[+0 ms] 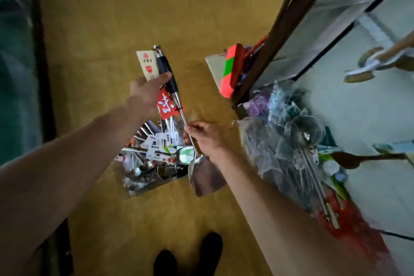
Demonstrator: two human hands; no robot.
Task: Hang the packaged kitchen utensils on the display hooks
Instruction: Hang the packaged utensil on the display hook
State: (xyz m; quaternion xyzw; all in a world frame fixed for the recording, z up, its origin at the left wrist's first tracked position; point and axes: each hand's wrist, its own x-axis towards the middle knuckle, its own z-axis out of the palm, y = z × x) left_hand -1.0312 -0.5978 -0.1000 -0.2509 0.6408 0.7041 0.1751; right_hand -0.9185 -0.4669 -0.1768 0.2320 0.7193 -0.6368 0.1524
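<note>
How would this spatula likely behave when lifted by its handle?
Probably stiff: the spatula runs straight between the left hand and right hand. Likely blade-heavy, given the broad metal blade. The tied paper tags may flap.

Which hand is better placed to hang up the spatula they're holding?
Probably the left hand: it grips the spatula by its dark handle, nearest the hanging end. The right hand only pinches the thin shaft by the blade.
</note>
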